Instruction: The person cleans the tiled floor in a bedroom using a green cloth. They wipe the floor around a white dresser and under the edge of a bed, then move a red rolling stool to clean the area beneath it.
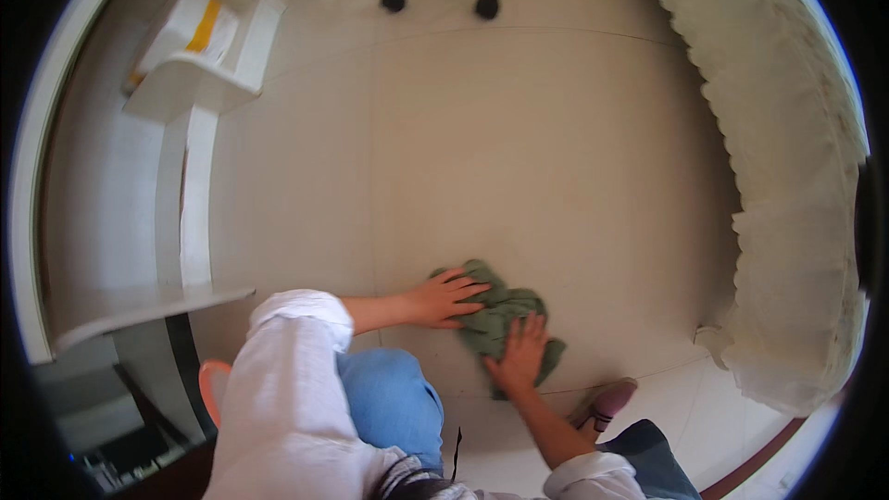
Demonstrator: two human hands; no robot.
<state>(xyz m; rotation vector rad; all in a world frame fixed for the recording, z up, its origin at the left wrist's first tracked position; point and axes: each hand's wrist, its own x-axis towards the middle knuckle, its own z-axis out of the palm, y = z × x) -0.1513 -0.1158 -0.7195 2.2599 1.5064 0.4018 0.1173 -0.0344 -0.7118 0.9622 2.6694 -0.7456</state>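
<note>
A crumpled green cloth (496, 319) lies on the light tiled floor (528, 153) in front of me. My left hand (448, 297) rests on its upper left part with the fingers spread. Flat on the lower right part of the same cloth is my right hand (522, 354), its fingers slightly apart. Both palms face down, so what lies under them is hidden. My bent knee in blue jeans (392, 396) is just below my left forearm.
White shelving (198, 201) stands at the left, with a yellow-banded white box (191, 24) on it. Black chair casters (487, 5) are at the top. A scalloped cream fabric skirt (785, 222) hangs along the right. A foot in a pinkish shoe (615, 397) is at the lower right.
</note>
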